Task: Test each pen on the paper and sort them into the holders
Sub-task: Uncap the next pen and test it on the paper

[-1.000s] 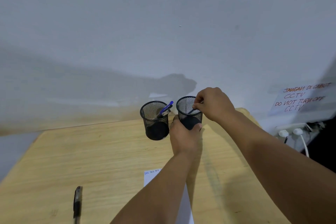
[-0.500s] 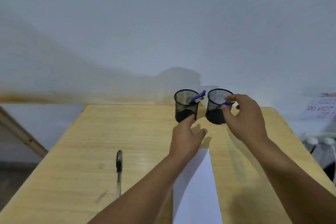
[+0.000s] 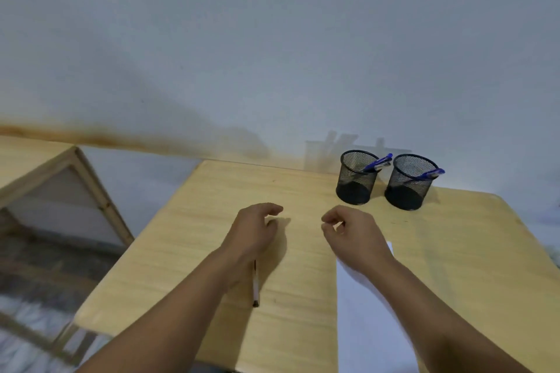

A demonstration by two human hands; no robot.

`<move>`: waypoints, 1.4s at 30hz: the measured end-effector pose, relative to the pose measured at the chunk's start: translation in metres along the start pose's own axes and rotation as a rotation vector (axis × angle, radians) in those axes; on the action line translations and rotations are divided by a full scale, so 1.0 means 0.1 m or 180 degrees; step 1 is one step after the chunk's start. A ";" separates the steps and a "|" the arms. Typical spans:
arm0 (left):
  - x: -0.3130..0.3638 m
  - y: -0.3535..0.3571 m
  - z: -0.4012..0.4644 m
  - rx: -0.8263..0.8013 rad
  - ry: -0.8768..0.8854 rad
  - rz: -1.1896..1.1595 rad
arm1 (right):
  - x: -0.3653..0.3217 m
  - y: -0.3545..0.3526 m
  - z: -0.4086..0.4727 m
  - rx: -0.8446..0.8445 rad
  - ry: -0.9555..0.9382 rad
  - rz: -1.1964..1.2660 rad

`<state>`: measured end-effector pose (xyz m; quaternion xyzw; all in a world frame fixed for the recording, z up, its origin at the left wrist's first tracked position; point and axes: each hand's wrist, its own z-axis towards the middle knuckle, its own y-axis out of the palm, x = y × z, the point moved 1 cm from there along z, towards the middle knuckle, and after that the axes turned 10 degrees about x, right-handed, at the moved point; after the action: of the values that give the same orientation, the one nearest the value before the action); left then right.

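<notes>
Two black mesh holders stand at the far right of the wooden table (image 3: pixel 303 297). The left holder (image 3: pixel 355 178) has blue pens leaning out of it; the right holder (image 3: pixel 407 183) has one blue pen (image 3: pixel 430 174). A black-and-white pen (image 3: pixel 255 286) lies on the table, its upper half hidden under my left hand (image 3: pixel 253 233). That hand hovers with fingers loosely curled and holds nothing. My right hand (image 3: pixel 353 235) is also empty, fingers curled, above the top of the white paper (image 3: pixel 366 327).
A pale wall rises right behind the table. A wooden frame structure (image 3: pixel 60 191) stands to the left, beyond the table's left edge, with floor below it.
Both hands have drawn back from the holders toward me, leaving a blue pen in the right holder. The view swung left, so the holders now sit at the right. My left hand now covers the lying pen.
</notes>
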<state>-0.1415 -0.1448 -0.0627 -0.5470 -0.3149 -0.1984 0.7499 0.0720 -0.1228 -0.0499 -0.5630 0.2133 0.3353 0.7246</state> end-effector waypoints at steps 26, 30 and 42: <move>-0.22 -0.29 -0.50 0.0121 0.1440 0.0035 | -0.48 0.14 -0.66 -0.0475 -0.0304 -0.0586; 0.05 -0.10 -0.50 0.0146 0.1586 -0.0316 | -0.35 -0.13 -0.62 -0.0340 -0.0457 -0.0501; 0.59 0.29 -0.57 -0.0147 0.1378 -0.0886 | -0.02 -0.54 -0.69 0.0083 -0.0228 -0.0247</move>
<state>-0.0660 -0.1867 -0.0536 -0.4600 -0.2147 -0.4193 0.7526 0.1146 -0.1969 -0.0311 -0.5490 0.1695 0.3240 0.7515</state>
